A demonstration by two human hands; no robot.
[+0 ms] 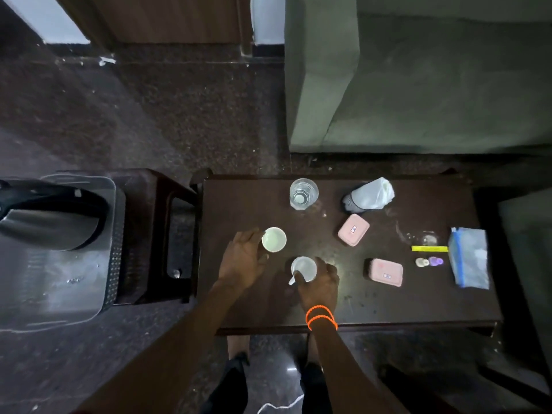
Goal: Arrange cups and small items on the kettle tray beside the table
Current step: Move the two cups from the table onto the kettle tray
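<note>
Two white cups stand on the dark wooden table (418, 306). My left hand (243, 261) wraps around the farther white cup (274, 239) from its left side. My right hand (319, 286) grips the nearer white cup (304, 268), thumb over its rim, handle pointing toward me. The tray (59, 282) sits on a dark stool to the left of the table, with a steel kettle (47, 225) at its far end. A clear drinking glass (303, 193) stands at the table's far edge. Two pink cases lie on the table, one (353, 230) mid-table and one (384, 272) nearer me.
A tipped dark cup stuffed with white plastic (369, 195) lies at the back. A yellow strip (429, 248), small purple and white items (429, 261) and a blue-edged plastic pouch (470, 257) lie at the right end. A green sofa (418, 85) stands behind the table.
</note>
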